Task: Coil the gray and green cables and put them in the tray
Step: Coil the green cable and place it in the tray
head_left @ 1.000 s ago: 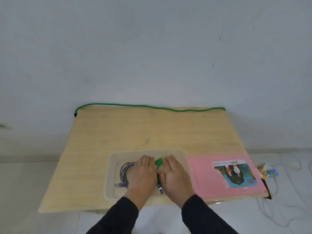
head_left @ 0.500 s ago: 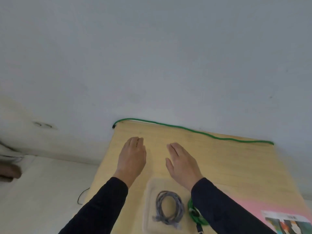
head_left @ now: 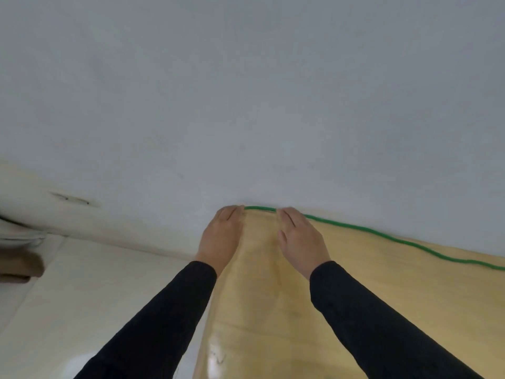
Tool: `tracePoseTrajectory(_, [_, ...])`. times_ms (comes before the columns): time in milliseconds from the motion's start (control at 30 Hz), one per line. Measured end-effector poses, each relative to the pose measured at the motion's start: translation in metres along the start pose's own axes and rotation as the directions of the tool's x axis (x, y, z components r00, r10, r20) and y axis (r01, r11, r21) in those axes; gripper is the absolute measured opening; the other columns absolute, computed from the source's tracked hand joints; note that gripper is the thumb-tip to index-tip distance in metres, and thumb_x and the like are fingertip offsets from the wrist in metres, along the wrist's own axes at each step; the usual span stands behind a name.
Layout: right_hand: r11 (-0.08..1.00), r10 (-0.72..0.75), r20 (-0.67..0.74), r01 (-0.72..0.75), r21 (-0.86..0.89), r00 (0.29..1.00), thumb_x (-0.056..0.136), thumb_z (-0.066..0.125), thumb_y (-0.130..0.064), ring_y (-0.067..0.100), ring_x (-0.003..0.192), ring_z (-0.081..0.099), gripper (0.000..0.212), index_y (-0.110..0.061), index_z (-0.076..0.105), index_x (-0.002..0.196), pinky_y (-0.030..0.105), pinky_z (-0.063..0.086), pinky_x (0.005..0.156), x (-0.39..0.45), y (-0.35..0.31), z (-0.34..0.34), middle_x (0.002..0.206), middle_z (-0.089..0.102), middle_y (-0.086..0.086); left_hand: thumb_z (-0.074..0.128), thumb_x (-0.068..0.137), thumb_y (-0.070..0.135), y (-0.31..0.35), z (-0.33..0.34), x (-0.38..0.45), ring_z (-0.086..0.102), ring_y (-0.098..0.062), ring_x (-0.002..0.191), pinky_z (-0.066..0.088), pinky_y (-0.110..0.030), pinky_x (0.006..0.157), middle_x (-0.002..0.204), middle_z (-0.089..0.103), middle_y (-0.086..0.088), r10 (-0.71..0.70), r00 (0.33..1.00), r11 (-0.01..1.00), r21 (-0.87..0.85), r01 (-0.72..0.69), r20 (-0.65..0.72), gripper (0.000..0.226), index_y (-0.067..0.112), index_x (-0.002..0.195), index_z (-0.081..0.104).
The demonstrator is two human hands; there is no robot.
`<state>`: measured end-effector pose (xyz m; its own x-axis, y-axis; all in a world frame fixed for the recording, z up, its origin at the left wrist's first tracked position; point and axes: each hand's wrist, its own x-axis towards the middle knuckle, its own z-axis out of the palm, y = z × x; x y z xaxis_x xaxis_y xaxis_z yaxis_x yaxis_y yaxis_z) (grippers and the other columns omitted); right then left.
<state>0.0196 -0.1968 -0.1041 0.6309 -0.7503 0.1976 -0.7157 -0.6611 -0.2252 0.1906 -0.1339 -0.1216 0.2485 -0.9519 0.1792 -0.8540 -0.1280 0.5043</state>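
Now both hands, left hand [head_left: 222,232] and right hand [head_left: 299,236], are reaching at twelve o'clock, fingers loosely extended, touching the uncoiled green cable [head_left: 382,236]; grip unclear

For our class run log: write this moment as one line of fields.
stage: reaching | left hand: at end of green cable | right hand: over it | cable: uncoiled along table far edge | tray: out of view

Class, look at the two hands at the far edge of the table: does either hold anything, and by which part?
It cannot be told. Both the left hand and right hand reach the green cable near its left end, fingers hiding any grip.
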Motion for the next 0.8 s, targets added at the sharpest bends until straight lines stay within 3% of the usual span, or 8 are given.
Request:
tracePoseTrajectory(100, [0.997, -0.026, -0.039, 0.023, -0.073, 0.999, 0.074, 0.07, -0.003, 0.028, 0.102, 0.063, 0.042, 0.001, 0.059, 0.114, 0.035, 0.052, 0.088, 0.015, 0.006, 0.021, 0.109, 0.066, 0.014, 0.054, 0.088, 0.01, -0.015, 0.019, 0.014, 0.053, -0.026, 0.115, 0.042, -0.03, 0.094, 0.124, 0.058, -0.013, -0.017, 1.0, 0.997, -0.078, 0.017, -0.005, 0.038, 0.006, 0.126, 0.054])
tracePoseTrajectory(267, [0.991, -0.006, -0.024, 0.002, -0.137, 1.0, 0.067, 0.078, -0.004, 0.026, 0.099, 0.06, 0.048, -0.005, 0.062, 0.113, 0.035, 0.055, 0.078, 0.023, 0.014, 0.044, 0.104, 0.068, 0.009, 0.057, 0.08, 0.007, -0.023, 0.03, 0.027, 0.063, -0.027, 0.097, 0.047, -0.025, 0.082, 0.106, 0.067, -0.012, -0.011, 0.999, 0.991, -0.137, 0.006, -0.037, 0.029, 0.008, 0.108, 0.066])
tracePoseTrajectory(367, [0.995, 0.027, -0.043, -0.031, -0.095, 0.999, 0.07, 0.075, -0.004, 0.024, 0.096, 0.05, 0.044, -0.011, 0.062, 0.112, 0.036, 0.053, 0.072, 0.024, 0.017, 0.047, 0.096, 0.068, 0.006, 0.056, 0.082, 0.004, -0.026, 0.029, 0.032, 0.062, -0.027, 0.096, 0.053, -0.035, 0.08, 0.104, 0.065, -0.011, -0.015, 0.999, 0.986, -0.166, 0.009, -0.035, 0.025, 0.009, 0.105, 0.066])
tracePoseTrajectory(500, [0.995, 0.049, -0.047, -0.045, 0.091, 0.998, 0.087, 0.058, -0.007, 0.025, 0.084, 0.054, 0.035, -0.019, 0.056, 0.12, 0.035, 0.046, 0.07, 0.024, 0.021, 0.023, 0.091, 0.062, 0.002, 0.053, 0.089, 0.001, -0.013, 0.014, 0.036, 0.056, -0.017, 0.101, 0.045, -0.023, 0.088, 0.107, 0.061, -0.007, 0.002, 0.995, 0.963, -0.267, -0.027, -0.095, 0.025, 0.009, 0.109, 0.065])
tracePoseTrajectory(567, [0.975, 0.071, -0.05, -0.059, 0.216, 0.996, 0.092, 0.05, -0.008, 0.02, 0.076, 0.05, 0.041, -0.025, 0.049, 0.129, 0.028, 0.043, 0.071, 0.021, 0.022, 0.001, 0.091, 0.055, -0.001, 0.05, 0.091, 0.003, 0.0, -0.002, 0.042, 0.052, -0.006, 0.093, 0.038, -0.008, 0.086, 0.104, 0.058, -0.002, -0.023, 0.99, 0.943, -0.333, -0.026, -0.142, 0.023, 0.011, 0.106, 0.065])
tracePoseTrajectory(633, [0.96, 0.072, -0.099, -0.042, 0.277, 0.992, 0.094, 0.047, -0.008, 0.01, 0.07, 0.045, 0.046, -0.031, 0.044, 0.133, 0.019, 0.039, 0.068, 0.015, 0.026, -0.026, 0.086, 0.049, -0.005, 0.048, 0.092, 0.004, 0.017, -0.02, 0.049, 0.05, 0.0, 0.084, 0.035, -0.002, 0.081, 0.1, 0.055, 0.002, -0.039, 0.981, 0.925, -0.378, -0.036, -0.189, 0.021, 0.011, 0.104, 0.064])
tracePoseTrajectory(700, [0.956, 0.055, -0.175, -0.001, 0.294, 0.983, 0.093, 0.049, -0.004, -0.001, 0.068, 0.043, 0.049, -0.032, 0.044, 0.133, 0.008, 0.034, 0.066, 0.007, 0.032, -0.056, 0.081, 0.047, -0.004, 0.045, 0.093, 0.006, 0.039, -0.039, 0.051, 0.052, -0.002, 0.079, 0.041, -0.009, 0.075, 0.093, 0.053, 0.007, -0.042, 0.983, 0.894, -0.445, -0.044, -0.18, 0.02, 0.014, 0.101, 0.061])
tracePoseTrajectory(800, [0.948, 0.062, -0.311, 0.042, 0.317, 0.948, 0.091, 0.048, 0.001, -0.008, 0.069, 0.043, 0.048, -0.025, 0.05, 0.13, 0.003, 0.032, 0.064, -0.003, 0.041, -0.101, 0.075, 0.045, -0.001, 0.04, 0.097, 0.012, 0.082, -0.063, 0.043, 0.054, -0.011, 0.071, 0.049, -0.018, 0.062, 0.085, 0.056, 0.005, -0.035, 0.999, 0.789, -0.615, 0.003, -0.04, 0.016, 0.02, 0.097, 0.053])
